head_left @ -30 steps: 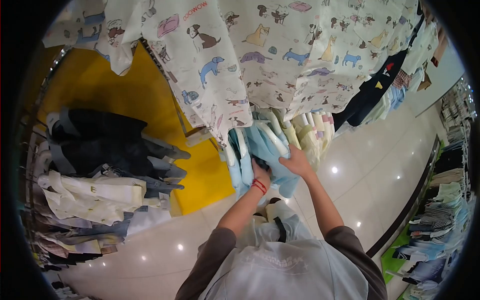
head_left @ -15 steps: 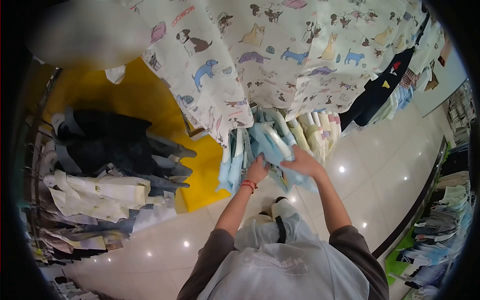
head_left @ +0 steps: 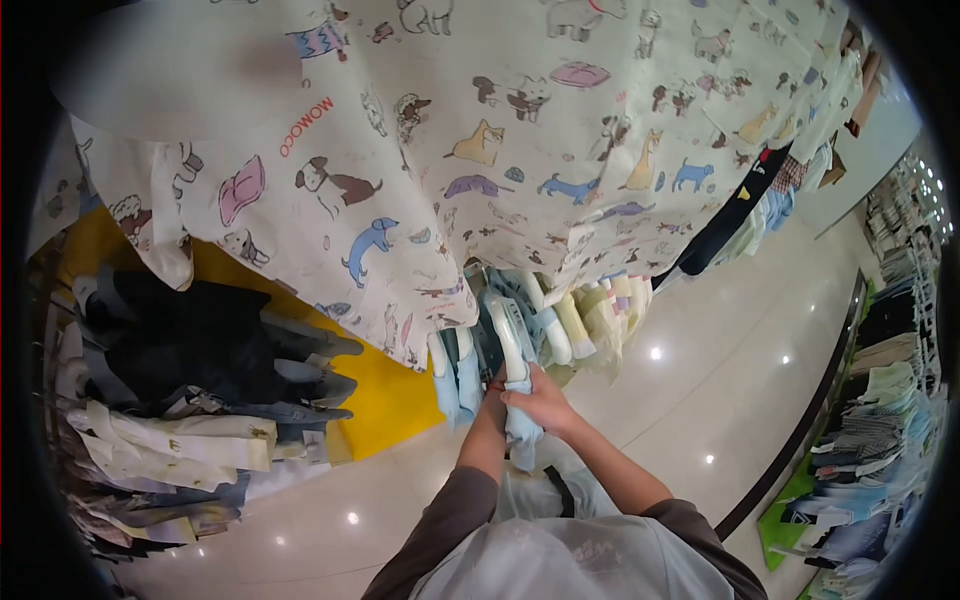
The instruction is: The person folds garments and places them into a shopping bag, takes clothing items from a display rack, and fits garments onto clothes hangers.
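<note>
A light blue garment hangs from a white hanger on the rack in front of me. My right hand is closed on this garment just below the hanger's end, thumb across its front. Close beside it is my left hand, mostly behind the garment; its fingers are hidden. Other pale blue clothes hang to the left, while cream and yellow ones hang to the right.
A white cloth printed with dogs drapes over the rack. Dark garments and cream garments hang at left by a yellow panel. More clothes line the right edge beyond the tiled floor.
My hands have come closer together. The right hand moved left and down onto the blue garment's edge, and the left hand slipped behind it. The view shifted, showing more printed cloth.
</note>
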Tool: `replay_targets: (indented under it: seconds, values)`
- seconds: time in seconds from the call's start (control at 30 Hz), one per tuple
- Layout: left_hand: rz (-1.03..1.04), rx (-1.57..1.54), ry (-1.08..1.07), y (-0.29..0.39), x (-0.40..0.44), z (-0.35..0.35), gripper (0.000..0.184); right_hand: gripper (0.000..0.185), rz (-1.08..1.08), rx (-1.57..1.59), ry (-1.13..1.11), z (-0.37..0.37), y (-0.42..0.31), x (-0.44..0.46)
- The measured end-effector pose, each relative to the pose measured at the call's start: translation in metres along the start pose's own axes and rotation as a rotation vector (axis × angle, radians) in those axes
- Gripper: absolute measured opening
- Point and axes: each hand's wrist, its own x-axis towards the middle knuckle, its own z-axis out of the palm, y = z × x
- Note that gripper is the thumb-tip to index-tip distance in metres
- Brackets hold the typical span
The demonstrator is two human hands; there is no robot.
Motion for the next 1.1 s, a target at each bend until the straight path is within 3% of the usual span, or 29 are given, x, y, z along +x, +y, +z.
replay_targets:
  seconds: [0.03,0.23,0.33,0.37,0.4,0.5,0.6,0.7,0.8,0.9,1.1]
  values:
    - [-0.017,0.001,0.004,-0.012,0.0,-0.002,0.036,0.045,-0.094,0.053,-0.034,-0.003,0.021,0.012]
    - [-0.097,0.049,0.039,-0.073,-0.013,-0.017,0.03,0.054,-0.285,-0.421,-0.044,-0.024,0.047,0.046]
    - [-0.126,0.18,0.053,-0.099,-0.037,-0.034,0.027,0.059,-0.227,-0.627,0.057,-0.031,0.052,0.058]
    - [-0.118,0.252,0.058,-0.102,-0.047,-0.039,0.026,0.058,-0.375,-0.653,0.073,-0.037,0.053,0.065]
    - [-0.09,0.318,0.062,-0.102,-0.058,-0.041,0.025,0.056,-0.356,-0.664,0.095,-0.042,0.051,0.069]
    - [0.36,0.528,0.213,-0.067,-0.102,-0.034,0.017,0.049,-0.273,-0.66,0.124,-0.044,0.039,0.07]
    - [0.509,0.456,0.471,0.014,-0.161,0.012,0.011,0.048,-0.244,-0.57,0.062,-0.035,0.039,0.072]
    - [0.77,0.839,0.805,0.055,-0.179,0.033,0.021,0.047,-0.33,-0.544,0.094,-0.024,0.042,0.076]
    - [0.977,1.092,0.91,0.078,-0.161,0.04,0.041,0.047,-0.279,-0.479,0.08,-0.016,0.04,0.077]
    - [0.898,1.397,0.952,0.093,-0.143,0.062,0.061,0.045,-0.313,-0.479,0.107,-0.018,0.05,0.083]
    - [0.823,1.515,1.111,0.088,-0.113,0.068,0.073,0.045,-0.341,-0.559,0.137,-0.027,0.05,0.087]
